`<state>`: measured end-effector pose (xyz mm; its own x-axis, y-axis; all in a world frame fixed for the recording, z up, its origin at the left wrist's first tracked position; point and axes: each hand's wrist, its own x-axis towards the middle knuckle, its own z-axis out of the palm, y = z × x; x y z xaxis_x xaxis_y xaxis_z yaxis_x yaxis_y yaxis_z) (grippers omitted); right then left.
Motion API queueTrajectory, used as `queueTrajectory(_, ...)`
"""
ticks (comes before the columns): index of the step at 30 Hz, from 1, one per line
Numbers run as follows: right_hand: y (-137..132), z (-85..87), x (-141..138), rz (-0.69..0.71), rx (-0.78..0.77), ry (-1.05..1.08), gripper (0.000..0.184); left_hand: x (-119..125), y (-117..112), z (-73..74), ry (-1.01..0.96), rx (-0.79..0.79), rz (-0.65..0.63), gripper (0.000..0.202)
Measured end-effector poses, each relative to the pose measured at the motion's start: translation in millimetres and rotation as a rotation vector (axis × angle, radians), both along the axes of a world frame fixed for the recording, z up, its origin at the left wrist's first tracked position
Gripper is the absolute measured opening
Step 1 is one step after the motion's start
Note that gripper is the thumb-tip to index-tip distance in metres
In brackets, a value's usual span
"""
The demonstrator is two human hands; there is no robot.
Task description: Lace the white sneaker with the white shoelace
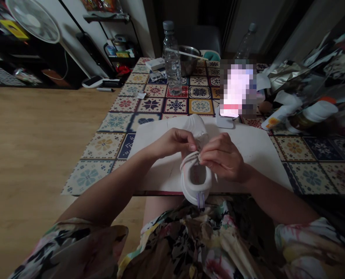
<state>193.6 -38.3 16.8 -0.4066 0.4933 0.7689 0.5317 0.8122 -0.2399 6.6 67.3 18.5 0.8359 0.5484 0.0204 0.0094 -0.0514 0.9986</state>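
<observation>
A white shoe (196,195) rests at the near edge of the table, its heel and purple pull tab toward me and its toe pointing away. Its pale laces (191,158) cross the front of the ankle opening. My left hand (179,141) is closed in a pinch at the top of the laces, on the left side of the shoe tongue. From the right, my right hand (224,157) pinches the lace just above the opening, its fingers curled. Both hands nearly meet over the shoe and hide part of the lacing.
Under the shoe lies a white sheet (248,149) on a patterned tablecloth (102,145). A lit phone (236,91) leans on a stand behind it. Farther back are a plastic bottle (172,58) and a metal bowl (188,62). Bottles (311,116) and bags crowd the right side.
</observation>
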Motion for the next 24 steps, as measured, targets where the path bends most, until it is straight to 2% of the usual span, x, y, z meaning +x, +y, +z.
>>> queueTrajectory(5, -3, 1.8, -4, 0.116, -0.087, -0.005, 0.009, 0, 4, -4.9, 0.022, 0.298, 0.182, 0.03)
queueTrajectory(9, -4, 0.6, -7, 0.193, -0.133, -0.037, 0.011, -1, 4, -9.2, 0.064, 0.442, 0.214, 0.024)
queueTrajectory(13, 0, -1.2, -6, 0.238, -0.136, -0.061, 0.009, -1, 5, -7.2, 0.069, 0.54, 0.213, 0.02)
queueTrajectory(16, 2, -0.8, -2, 0.221, -0.191, -0.085, 0.009, -2, 6, -3.6, 0.08, 0.495, 0.161, 0.02)
queueTrajectory(18, 2, 1.0, 1, 0.133, -0.336, -0.066, 0.021, -3, 5, -1.6, 0.092, 0.411, 0.134, 0.023)
queueTrajectory(20, 1, 3.8, 2, 0.023, -0.547, -0.046, 0.032, -4, 4, -0.1, 0.132, 0.337, 0.092, 0.026)
queueTrajectory(22, 0, 6.3, 2, -0.044, -0.715, -0.047, 0.032, -5, 4, 0.6, 0.184, 0.277, 0.015, 0.027)
queueTrajectory(24, -1, 7.3, -1, -0.069, -0.757, -0.027, 0.029, -6, 4, 0.4, 0.197, 0.202, -0.055, 0.03)
